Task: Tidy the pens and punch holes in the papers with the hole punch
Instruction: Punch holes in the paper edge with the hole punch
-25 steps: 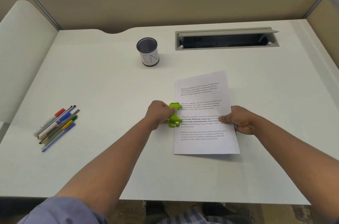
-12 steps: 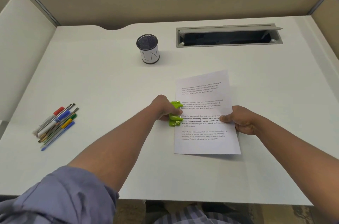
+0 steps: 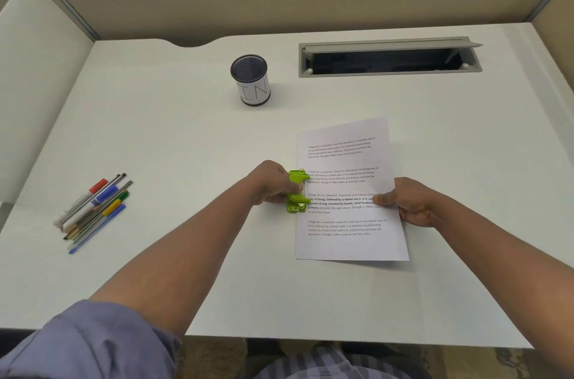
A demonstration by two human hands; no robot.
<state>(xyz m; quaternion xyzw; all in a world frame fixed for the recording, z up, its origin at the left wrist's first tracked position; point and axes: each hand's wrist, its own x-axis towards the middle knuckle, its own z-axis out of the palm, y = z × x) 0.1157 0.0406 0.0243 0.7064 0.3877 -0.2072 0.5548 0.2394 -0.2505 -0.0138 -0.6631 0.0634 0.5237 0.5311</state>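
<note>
A bright green hole punch (image 3: pixel 297 190) sits at the left edge of the printed papers (image 3: pixel 348 161) in the middle of the white desk. My left hand (image 3: pixel 269 182) grips the punch from its left side, fingers curled over its top. My right hand (image 3: pixel 411 201) pinches the papers at their right edge, thumb on top. Several pens and markers (image 3: pixel 93 211) lie in a loose bundle at the desk's left. A black mesh pen cup (image 3: pixel 251 80) with a white label stands upright behind, with nothing visible in it.
A grey cable tray (image 3: pixel 389 57) with its lid raised is set into the desk at the back right. Beige partition walls close off the back and sides. A rounded white side panel (image 3: pixel 31 74) rises at the left.
My left hand rose over the punch's top, then settled back at its left side. The papers and my right hand have barely shifted. The camera tilted slightly.
</note>
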